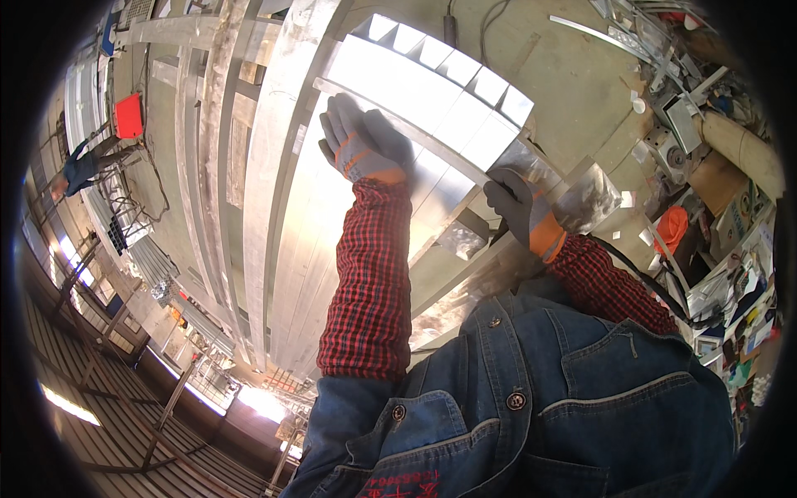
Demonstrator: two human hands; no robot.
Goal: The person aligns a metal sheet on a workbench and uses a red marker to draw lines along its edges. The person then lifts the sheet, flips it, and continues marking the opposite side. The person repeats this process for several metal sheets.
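Several bright square metal tubes (407,79) lie side by side, their hollow ends at the far side. Across them runs a narrow flat metal bar (444,152). My left hand (364,145), in a grey and orange work glove, rests on the tubes just on the near side of the bar, fingers stretched out and holding nothing. At the bar's right end my right hand (527,207), gloved alike, has its fingers curled round the end; the exact grip is partly hidden by the glove.
Long metal beams (286,116) run along the left. At far left are a red panel (129,116) and another person (81,168). Scrap, boxes and an orange cloth (671,229) pile up on the right, beside a thick tan roll (743,149). A dark cable (490,21) crosses the floor at the top.
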